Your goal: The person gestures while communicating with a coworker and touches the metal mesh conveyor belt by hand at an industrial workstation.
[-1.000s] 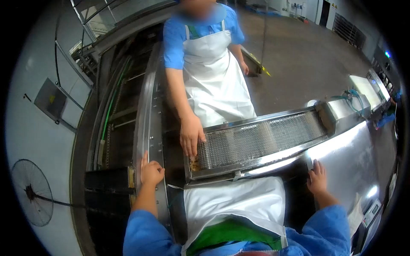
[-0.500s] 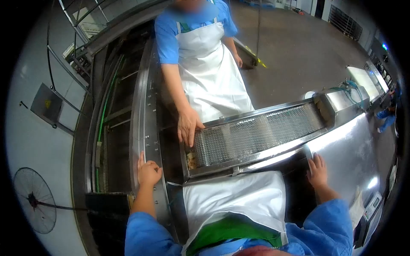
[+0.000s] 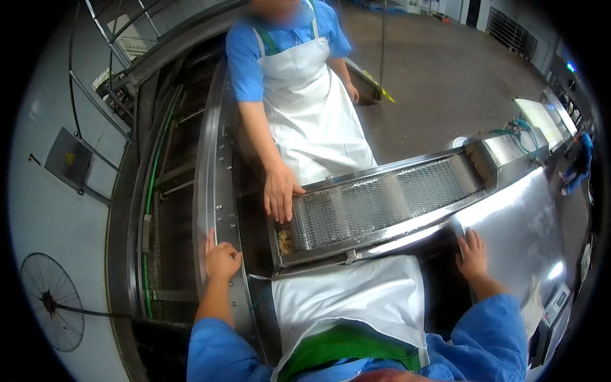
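My left hand rests on the metal rail of the long machine at left, one finger stretched along it and the others loosely bent, holding nothing. At the right, my right hand lies with fingers apart on the edge of a shiny steel table. Between them runs a wire mesh conveyor in a steel frame. Small yellowish pieces lie at its left end. A co-worker's hand touches that end from the far side.
A co-worker in a white apron stands behind the conveyor. A wall-side fan is at lower left. A device with a display stands at lower right. Another person is at the far right.
The view has shifted slightly, and the long machine's green strip and chain bed show differently. My hands stay on the rail and table edge. The co-worker's hand remains at the conveyor's end.
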`<state>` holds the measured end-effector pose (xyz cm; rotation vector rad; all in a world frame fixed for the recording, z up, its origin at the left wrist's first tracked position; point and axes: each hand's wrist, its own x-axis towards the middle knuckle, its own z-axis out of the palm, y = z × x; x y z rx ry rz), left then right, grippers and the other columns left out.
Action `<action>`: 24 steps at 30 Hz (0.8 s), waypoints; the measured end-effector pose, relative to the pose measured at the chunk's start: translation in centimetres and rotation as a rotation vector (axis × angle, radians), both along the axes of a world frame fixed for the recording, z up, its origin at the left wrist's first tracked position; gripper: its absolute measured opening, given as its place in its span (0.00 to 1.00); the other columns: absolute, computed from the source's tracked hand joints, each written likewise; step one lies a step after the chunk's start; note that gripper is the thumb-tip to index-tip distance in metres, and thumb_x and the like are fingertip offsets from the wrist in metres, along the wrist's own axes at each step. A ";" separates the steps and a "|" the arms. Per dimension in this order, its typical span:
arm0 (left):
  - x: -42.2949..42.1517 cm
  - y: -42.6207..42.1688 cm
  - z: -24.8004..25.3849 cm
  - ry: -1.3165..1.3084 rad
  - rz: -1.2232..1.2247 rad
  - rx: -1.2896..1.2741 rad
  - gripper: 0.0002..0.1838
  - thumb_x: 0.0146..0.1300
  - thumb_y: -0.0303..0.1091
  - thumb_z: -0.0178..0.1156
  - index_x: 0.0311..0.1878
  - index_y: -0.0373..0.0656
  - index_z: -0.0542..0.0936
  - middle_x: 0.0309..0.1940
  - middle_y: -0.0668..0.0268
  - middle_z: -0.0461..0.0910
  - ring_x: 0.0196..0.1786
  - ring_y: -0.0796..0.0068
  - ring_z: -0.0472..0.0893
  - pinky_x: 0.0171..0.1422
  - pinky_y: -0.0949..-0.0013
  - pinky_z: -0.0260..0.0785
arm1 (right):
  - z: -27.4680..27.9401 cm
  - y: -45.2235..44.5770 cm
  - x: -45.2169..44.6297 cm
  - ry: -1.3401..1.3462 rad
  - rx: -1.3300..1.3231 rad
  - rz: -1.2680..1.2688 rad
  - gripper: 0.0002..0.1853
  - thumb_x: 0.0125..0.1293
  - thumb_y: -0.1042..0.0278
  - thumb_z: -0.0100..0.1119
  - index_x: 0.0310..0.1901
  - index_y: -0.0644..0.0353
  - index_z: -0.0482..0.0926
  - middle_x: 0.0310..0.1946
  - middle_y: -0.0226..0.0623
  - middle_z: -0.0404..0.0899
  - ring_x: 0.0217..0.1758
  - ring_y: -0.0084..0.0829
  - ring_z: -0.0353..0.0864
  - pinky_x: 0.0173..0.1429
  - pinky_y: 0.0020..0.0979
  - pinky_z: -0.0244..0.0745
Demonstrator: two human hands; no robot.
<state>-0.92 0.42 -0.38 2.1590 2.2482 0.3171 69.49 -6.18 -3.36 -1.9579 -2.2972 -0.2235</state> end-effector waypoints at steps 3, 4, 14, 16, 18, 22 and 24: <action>0.1 -0.1 0.1 -0.022 0.033 -0.025 0.05 0.51 0.37 0.70 0.25 0.48 0.88 0.43 0.68 0.87 0.79 0.53 0.56 0.82 0.52 0.48 | 0.6 -0.1 -0.4 -0.011 0.007 -0.005 0.33 0.50 0.70 0.68 0.62 0.56 0.73 0.71 0.52 0.63 0.73 0.57 0.62 0.72 0.55 0.61; 0.2 0.0 0.0 -0.026 0.044 -0.021 0.05 0.52 0.37 0.70 0.25 0.48 0.89 0.43 0.68 0.87 0.78 0.53 0.56 0.83 0.52 0.47 | 0.4 -0.2 -0.3 -0.014 0.007 -0.007 0.33 0.50 0.70 0.68 0.62 0.56 0.73 0.71 0.52 0.63 0.73 0.57 0.62 0.72 0.55 0.61; -0.1 0.0 -0.1 -0.008 0.045 -0.036 0.06 0.51 0.38 0.70 0.26 0.48 0.89 0.43 0.68 0.87 0.78 0.53 0.57 0.82 0.53 0.48 | -0.2 0.0 -0.1 -0.018 0.017 0.009 0.33 0.50 0.70 0.69 0.61 0.54 0.73 0.67 0.50 0.65 0.71 0.56 0.62 0.71 0.55 0.62; -0.3 0.0 -0.5 -0.021 0.046 -0.020 0.06 0.51 0.38 0.70 0.25 0.47 0.88 0.41 0.68 0.87 0.78 0.52 0.57 0.81 0.52 0.50 | 0.1 0.1 0.3 -0.020 0.006 0.015 0.31 0.50 0.69 0.69 0.59 0.54 0.74 0.66 0.50 0.66 0.71 0.57 0.62 0.71 0.56 0.62; -0.8 0.0 -0.9 -0.007 0.026 0.014 0.06 0.50 0.37 0.70 0.25 0.47 0.88 0.40 0.67 0.86 0.78 0.51 0.58 0.80 0.52 0.52 | -0.6 0.0 0.5 0.016 0.068 0.049 0.25 0.49 0.69 0.69 0.53 0.56 0.77 0.64 0.51 0.67 0.70 0.57 0.63 0.70 0.57 0.63; -0.4 0.1 -0.7 0.002 -0.010 0.047 0.06 0.49 0.36 0.71 0.25 0.45 0.87 0.40 0.65 0.86 0.77 0.50 0.60 0.78 0.51 0.55 | -0.2 -0.1 0.2 0.022 0.060 -0.002 0.19 0.50 0.67 0.68 0.46 0.58 0.79 0.61 0.51 0.69 0.68 0.57 0.64 0.70 0.56 0.64; -0.3 0.2 -0.4 0.032 -0.050 0.039 0.06 0.48 0.36 0.72 0.26 0.44 0.87 0.41 0.65 0.87 0.76 0.50 0.61 0.76 0.49 0.56 | -0.2 0.0 0.2 0.016 0.060 0.030 0.17 0.51 0.67 0.67 0.44 0.59 0.80 0.59 0.50 0.70 0.67 0.56 0.66 0.70 0.54 0.65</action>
